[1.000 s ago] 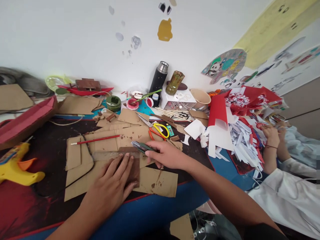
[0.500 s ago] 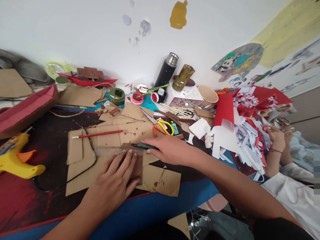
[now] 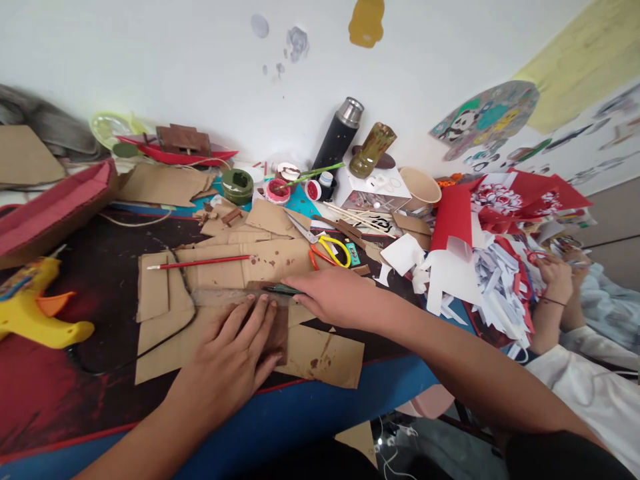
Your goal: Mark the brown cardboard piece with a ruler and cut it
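Observation:
My left hand (image 3: 227, 357) lies flat with its fingers spread, pressing on a clear ruler (image 3: 213, 297) and a brown-painted piece of cardboard (image 3: 280, 337). In my right hand (image 3: 335, 297) is a dark green utility knife (image 3: 281, 289). It lies low along the ruler's far edge, just beyond my left fingertips, its tip over the brown piece. Whether the blade is in the cardboard I cannot tell. Plain cardboard sheets (image 3: 160, 357) lie underneath, with a red paintbrush (image 3: 205, 262) on them. Scissors (image 3: 325, 247) with yellow and orange handles rest beyond my right hand.
A yellow glue gun (image 3: 45, 320) and its black cord are at left, beside a red-lined cardboard boat (image 3: 60, 207). Paint jars (image 3: 237, 185), a black thermos (image 3: 337, 137) and a small red boat (image 3: 180, 155) stand along the wall. Another person's hands (image 3: 555, 277) are by paper scraps (image 3: 500, 287) at right.
My right hand and the utility knife have shifted slightly left along the ruler. My left hand stays in place on the cardboard. The whole view has moved a little.

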Demonstrator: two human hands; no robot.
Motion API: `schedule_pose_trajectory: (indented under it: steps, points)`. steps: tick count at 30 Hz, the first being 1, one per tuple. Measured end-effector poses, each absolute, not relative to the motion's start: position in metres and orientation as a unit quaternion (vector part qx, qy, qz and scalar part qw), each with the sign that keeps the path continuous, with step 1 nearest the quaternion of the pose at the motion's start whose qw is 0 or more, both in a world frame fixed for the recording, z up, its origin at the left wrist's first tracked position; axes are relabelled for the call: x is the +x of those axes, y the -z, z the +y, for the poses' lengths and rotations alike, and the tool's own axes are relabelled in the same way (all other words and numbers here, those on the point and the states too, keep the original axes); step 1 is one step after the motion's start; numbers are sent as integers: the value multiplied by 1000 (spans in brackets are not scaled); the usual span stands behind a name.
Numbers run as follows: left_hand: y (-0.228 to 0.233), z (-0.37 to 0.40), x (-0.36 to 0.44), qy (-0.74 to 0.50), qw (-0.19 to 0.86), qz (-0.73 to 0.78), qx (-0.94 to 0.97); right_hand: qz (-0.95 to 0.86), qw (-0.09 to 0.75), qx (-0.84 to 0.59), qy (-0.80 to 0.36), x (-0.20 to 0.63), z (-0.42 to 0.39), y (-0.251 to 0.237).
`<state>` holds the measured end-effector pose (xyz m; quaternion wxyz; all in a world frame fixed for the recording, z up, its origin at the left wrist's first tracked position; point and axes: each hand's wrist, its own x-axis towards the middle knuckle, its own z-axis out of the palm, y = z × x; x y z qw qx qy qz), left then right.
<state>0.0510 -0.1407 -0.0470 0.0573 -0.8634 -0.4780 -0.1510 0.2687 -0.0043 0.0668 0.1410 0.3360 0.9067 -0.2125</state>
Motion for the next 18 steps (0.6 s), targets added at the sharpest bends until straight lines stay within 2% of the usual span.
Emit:
schedule_pose_trajectory:
  steps: [13, 18]
  points:
    - [46, -143, 54, 155, 11, -501, -851, 903, 125, 341, 231, 266, -2, -64]
    - [48, -142, 53, 162, 29, -491, -856, 909, 103, 333, 229, 267, -3, -64]
